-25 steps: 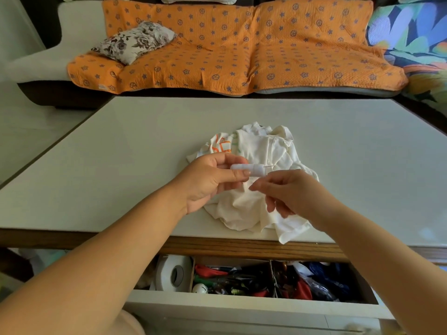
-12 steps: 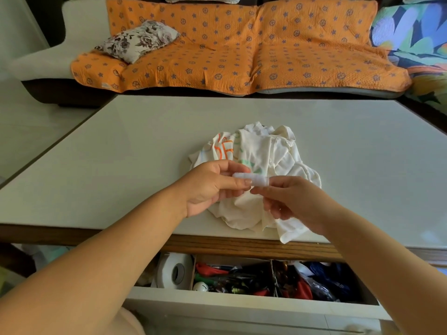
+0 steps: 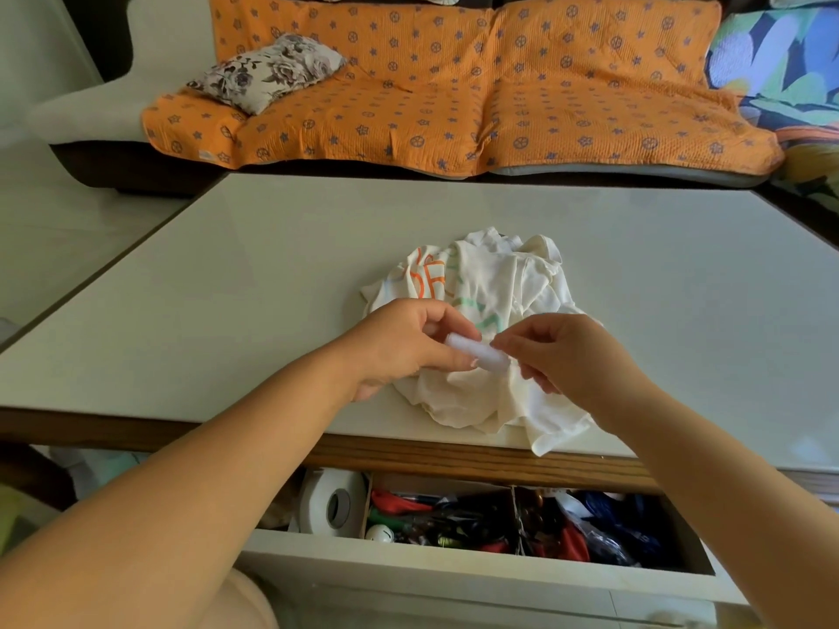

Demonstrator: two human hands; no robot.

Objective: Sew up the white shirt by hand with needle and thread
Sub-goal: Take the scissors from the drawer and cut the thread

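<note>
table [image 3: 227,274]: pale top with a dark wooden front edge, filling the middle of the view.
drawer [image 3: 454,565]: pulled open below the table's front edge, white front, split by dividers into compartments.
tape roll [image 3: 333,503]: white, on its side in the drawer's left compartment, its hole facing the camera.
small ball [image 3: 379,533]: white, just right of the tape roll, past the divider.
drawer clutter [image 3: 522,524]: red, green, dark blue and black odds and ends; single items too tangled to tell.
sofa cover [image 3: 454,88]: orange with blue star and wheel marks, behind the table.
floral cushion [image 3: 268,72]: grey-white, lying on the sofa's left end.
leafy fabric [image 3: 781,65]: blue and green, far right.
</note>
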